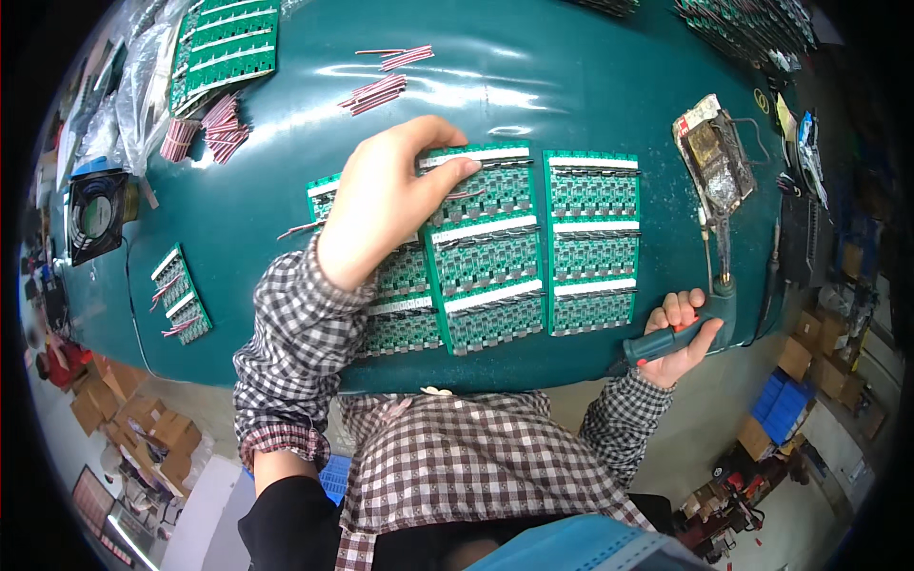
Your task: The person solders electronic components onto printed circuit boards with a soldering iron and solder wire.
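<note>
Three green circuit board panels lie before me. Over the far part of the middle circuit board panel (487, 257) is my left hand (386, 195). Its thumb rests on the panel and its fingers curl over the far edge. A thin red-and-white wire (466, 195) lies beside the thumb. Partly beneath my left wrist is the left panel (405, 328); the right panel (594, 243) lies uncovered. My right hand (681, 338) is wrapped around the green handle of a soldering gun (722, 309). Its metal barrel points away toward a solder-stained holder (714, 157).
Red-and-white wire bundles (376, 93) lie beyond the panels, with more wires (224, 128) at far left. Stacked boards (227, 48) stand at the back left, above a small black fan (95, 217). A smaller board (181, 297) lies left; wired boards (747, 29) fill the far right.
</note>
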Tool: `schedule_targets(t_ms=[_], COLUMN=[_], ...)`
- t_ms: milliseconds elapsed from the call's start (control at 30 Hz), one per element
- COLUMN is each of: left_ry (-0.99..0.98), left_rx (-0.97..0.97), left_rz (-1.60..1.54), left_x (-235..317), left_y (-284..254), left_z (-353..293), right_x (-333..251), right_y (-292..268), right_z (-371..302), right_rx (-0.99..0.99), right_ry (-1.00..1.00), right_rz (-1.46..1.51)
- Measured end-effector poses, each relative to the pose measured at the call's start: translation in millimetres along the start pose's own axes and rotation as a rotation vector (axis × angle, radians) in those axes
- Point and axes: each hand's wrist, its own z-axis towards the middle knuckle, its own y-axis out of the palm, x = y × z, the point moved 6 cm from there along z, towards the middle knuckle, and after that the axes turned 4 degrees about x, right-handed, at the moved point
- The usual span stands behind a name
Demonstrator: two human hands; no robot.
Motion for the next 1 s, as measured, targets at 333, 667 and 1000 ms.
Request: schedule_targets(t_ms=[333,667,1000], left_ry=[0.378,0.417,0.446], left_rx=[0.405,0.012,0.060], left_rz=[0.492,0.667,0.510], left_x=[26.8,9.6,-0.6], left_y=[-15.7,3.2,-15.5], left_z=[-26.5,-63.1,-62.7], right_x=[6.9,32.9,55.4], right_y=[9.2,48.0,58.3], right_z=[-1.2,26.1,19.1], right_rx=[0.049,-0.115,-0.077], right_ry=[0.013,-0.075,-0.081], right_rz=[-0.120,-0.441,-0.468])
